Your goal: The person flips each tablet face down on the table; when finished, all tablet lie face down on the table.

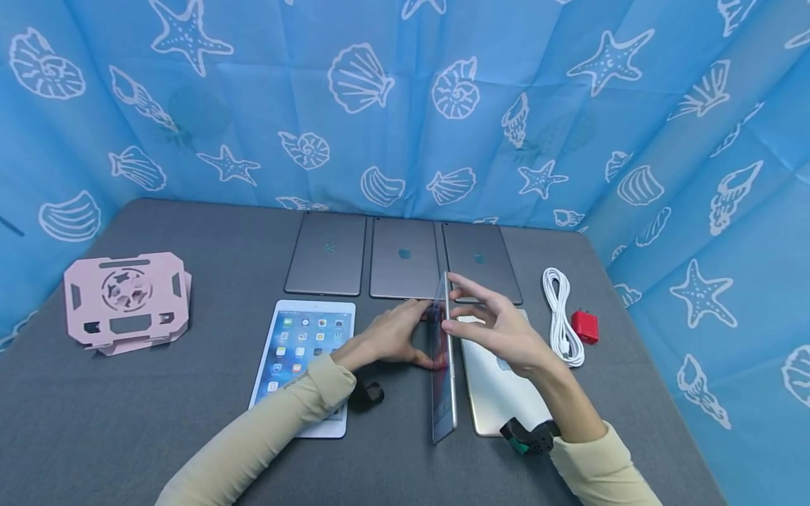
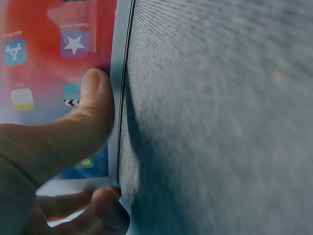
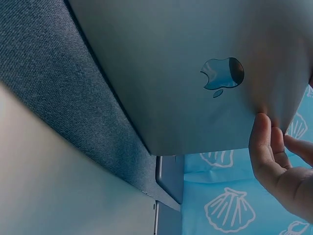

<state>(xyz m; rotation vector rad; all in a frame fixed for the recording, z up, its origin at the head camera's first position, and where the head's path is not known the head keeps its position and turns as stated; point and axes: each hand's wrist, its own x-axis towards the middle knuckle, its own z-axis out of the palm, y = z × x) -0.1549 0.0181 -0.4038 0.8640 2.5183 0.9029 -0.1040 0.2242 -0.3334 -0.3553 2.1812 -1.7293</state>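
Note:
A tablet (image 1: 444, 393) stands on its long edge on the grey table, screen facing left. My left hand (image 1: 394, 334) grips it low down; in the left wrist view the thumb (image 2: 95, 100) lies on the lit screen (image 2: 36, 54), other fingers near its end. My right hand (image 1: 506, 334) holds the upper edge from the right. In the right wrist view its fingertips (image 3: 262, 122) touch the metal back (image 3: 166, 93), which bears an apple logo. A gold tablet (image 1: 500, 383) lies face down under my right forearm. A white tablet (image 1: 316, 316) with its screen lit lies partly under my left sleeve.
Three dark grey tablets (image 1: 331, 256) lie face down in a row at the back. At the left is a pink stand (image 1: 136, 292). A coiled white cable (image 1: 557, 309) and a red charger (image 1: 585, 327) lie at the right. A blue curtain (image 1: 266, 91) hangs behind.

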